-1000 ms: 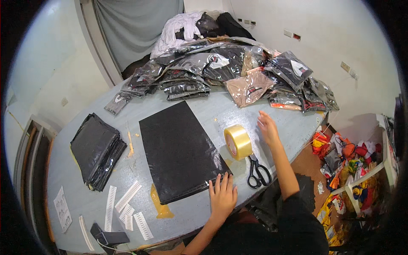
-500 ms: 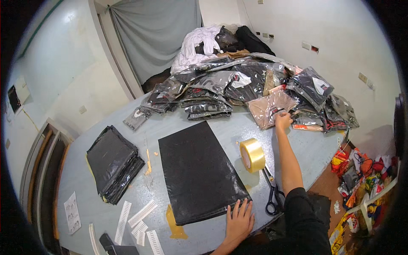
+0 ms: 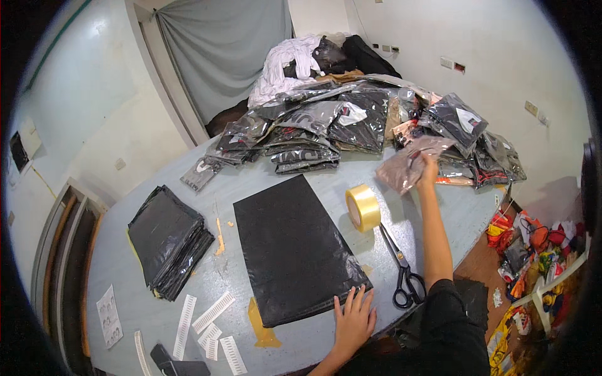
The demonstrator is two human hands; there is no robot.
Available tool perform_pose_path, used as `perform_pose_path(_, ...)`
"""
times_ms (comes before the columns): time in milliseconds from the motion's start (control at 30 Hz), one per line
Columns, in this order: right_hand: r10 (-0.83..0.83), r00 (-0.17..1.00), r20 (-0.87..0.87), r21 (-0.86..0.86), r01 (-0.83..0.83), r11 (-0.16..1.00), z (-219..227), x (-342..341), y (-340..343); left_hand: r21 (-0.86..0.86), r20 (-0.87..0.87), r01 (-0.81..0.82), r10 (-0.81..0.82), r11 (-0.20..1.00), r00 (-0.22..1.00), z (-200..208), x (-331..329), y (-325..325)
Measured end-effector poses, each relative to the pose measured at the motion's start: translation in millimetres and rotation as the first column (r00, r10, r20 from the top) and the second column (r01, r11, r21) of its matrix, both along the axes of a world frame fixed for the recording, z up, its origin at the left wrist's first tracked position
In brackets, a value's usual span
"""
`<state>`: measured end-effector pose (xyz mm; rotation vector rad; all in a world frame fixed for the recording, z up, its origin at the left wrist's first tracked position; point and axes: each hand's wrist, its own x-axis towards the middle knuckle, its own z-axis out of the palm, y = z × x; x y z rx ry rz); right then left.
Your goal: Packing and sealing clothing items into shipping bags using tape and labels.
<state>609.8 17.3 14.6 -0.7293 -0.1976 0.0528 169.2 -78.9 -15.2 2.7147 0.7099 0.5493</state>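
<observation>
Fingers spread, my left hand [image 3: 353, 321] rests on the near right corner of a stack of black plastic bags [image 3: 295, 250]. My right hand [image 3: 428, 172] reaches out over the right side of the table and grips a folded brownish garment in a clear plastic bag [image 3: 411, 164] by its right side. The packet is lifted and tilted in front of the heap of bagged garments [image 3: 313, 122]. Between the black stack and my right forearm are a roll of clear yellowish tape [image 3: 364, 208] and black-handled scissors [image 3: 401, 266].
Another pile of black bags [image 3: 169, 241] lies on the left of the table [image 3: 213, 263]. Near it are strips of white labels [image 3: 213, 312], a printed sheet [image 3: 110, 318] and a black object [image 3: 175, 363]. Colourful cloth [image 3: 539, 269] is heaped on the floor at right.
My right hand has picked the brownish bagged garment up off the table by the heap. The tape roll sits slightly farther away. My left hand stays on the black stack.
</observation>
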Motion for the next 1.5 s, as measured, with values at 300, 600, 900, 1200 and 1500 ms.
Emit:
perform_pose_path(300, 0.35, 0.933, -0.088, 0.172, -0.332, 0.928, 64.3, -203.7, -174.5, -0.681, 0.597, 0.388, 0.164, 0.621, 0.785, 27.3, -21.8, 9.6)
perform_pose_path(600, 0.852, 0.396, -0.343, 0.331, -0.797, 0.504, 13.7, -339.9, -202.8, -0.879, 0.473, 0.47, 0.283, 0.084, 0.834, 85.1, -104.8, 29.4)
perform_pose_path(900, 0.921, -0.012, -0.39, 0.511, -0.835, 0.205, 6.9, -352.9, -228.0, -0.667, 0.581, 0.711, 0.443, -0.223, 0.683, 40.8, -147.9, 43.2)
perform_pose_path(1200, 0.869, 0.039, -0.493, 0.419, -0.865, 0.277, 30.0, -376.4, -242.2, 0.583, -0.232, -0.235, 0.437, 0.778, 0.869, -21.2, -124.0, 32.3)
perform_pose_path(1500, 0.842, 0.264, -0.47, 0.247, -0.877, 0.413, 47.8, -402.7, -223.0, 0.073, -0.117, -0.062, 0.071, 0.995, 0.991, 5.9, -99.4, 25.7)
